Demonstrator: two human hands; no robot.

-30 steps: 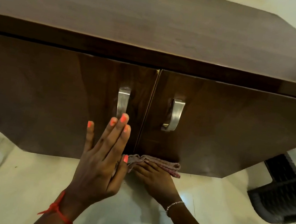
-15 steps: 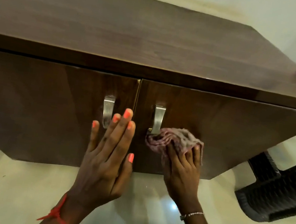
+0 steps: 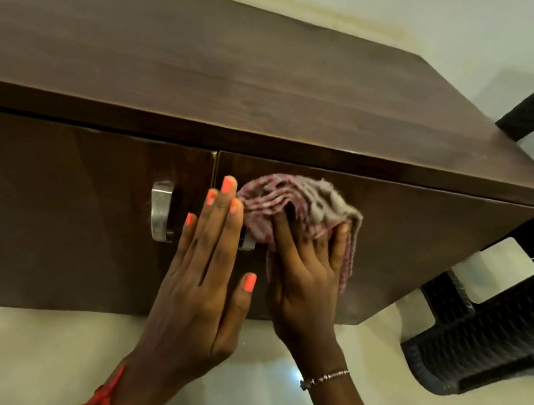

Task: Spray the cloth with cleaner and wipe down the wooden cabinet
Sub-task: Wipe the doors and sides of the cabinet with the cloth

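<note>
A dark wooden cabinet point(image 3: 209, 65) with two doors fills most of the view. My right hand point(image 3: 306, 277) presses a crumpled pink checked cloth point(image 3: 296, 203) against the upper part of the right door point(image 3: 425, 247), close to the centre seam. My left hand point(image 3: 205, 283) lies flat with fingers spread over the seam between the doors, covering most of the right door's metal handle point(image 3: 247, 242). The left door's metal handle point(image 3: 160, 210) is fully visible. No spray bottle is in view.
A black woven plastic chair point(image 3: 494, 340) stands close to the cabinet's right end. Pale glossy floor tiles point(image 3: 27, 357) lie below the cabinet and a light wall runs behind its top.
My right hand has carried the cloth up the right door, from its bottom edge to near the top. My left hand stays flat on the seam. The view has shifted leftward and down.
</note>
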